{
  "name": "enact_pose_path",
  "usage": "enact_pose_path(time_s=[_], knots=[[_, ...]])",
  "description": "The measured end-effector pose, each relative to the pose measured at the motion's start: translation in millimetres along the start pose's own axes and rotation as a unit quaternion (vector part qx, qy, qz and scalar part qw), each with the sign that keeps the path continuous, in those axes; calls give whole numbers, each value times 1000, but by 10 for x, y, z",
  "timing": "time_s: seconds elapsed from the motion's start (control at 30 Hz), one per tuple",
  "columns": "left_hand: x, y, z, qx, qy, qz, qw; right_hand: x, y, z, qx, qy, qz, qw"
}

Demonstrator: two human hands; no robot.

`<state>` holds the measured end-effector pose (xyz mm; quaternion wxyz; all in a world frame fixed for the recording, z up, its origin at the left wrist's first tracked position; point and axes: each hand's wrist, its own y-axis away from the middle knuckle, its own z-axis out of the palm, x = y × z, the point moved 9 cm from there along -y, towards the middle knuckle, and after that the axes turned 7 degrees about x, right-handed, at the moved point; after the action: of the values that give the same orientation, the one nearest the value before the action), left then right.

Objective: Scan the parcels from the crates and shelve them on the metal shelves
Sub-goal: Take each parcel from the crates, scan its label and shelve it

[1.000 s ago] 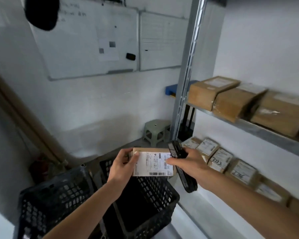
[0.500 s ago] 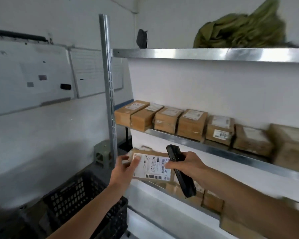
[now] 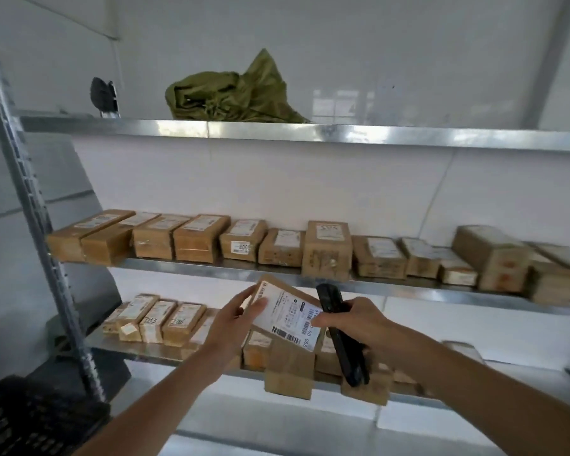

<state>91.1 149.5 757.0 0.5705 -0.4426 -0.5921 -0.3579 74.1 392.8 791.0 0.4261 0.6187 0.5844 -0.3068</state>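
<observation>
Both grips pinch the parcel; right grip also clasps scanner

Two hands, one held parcel, one scanner, three metal shelves, one green sack, one black crate

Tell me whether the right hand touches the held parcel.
Touching. The head view shows the right hand, gripping the scanner, with its fingertips resting on the label of the parcel that the left hand holds.
</observation>
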Motion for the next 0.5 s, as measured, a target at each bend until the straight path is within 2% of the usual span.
enact_pose_path(time_s=[0.3,0.5], knots=[[387,585,1554,-22,-24,27,999,765,486,-1579,49,1,26,998],[594,700,2292,-100,-30,30,994,1150,577,-2210,81,-27,55,995]])
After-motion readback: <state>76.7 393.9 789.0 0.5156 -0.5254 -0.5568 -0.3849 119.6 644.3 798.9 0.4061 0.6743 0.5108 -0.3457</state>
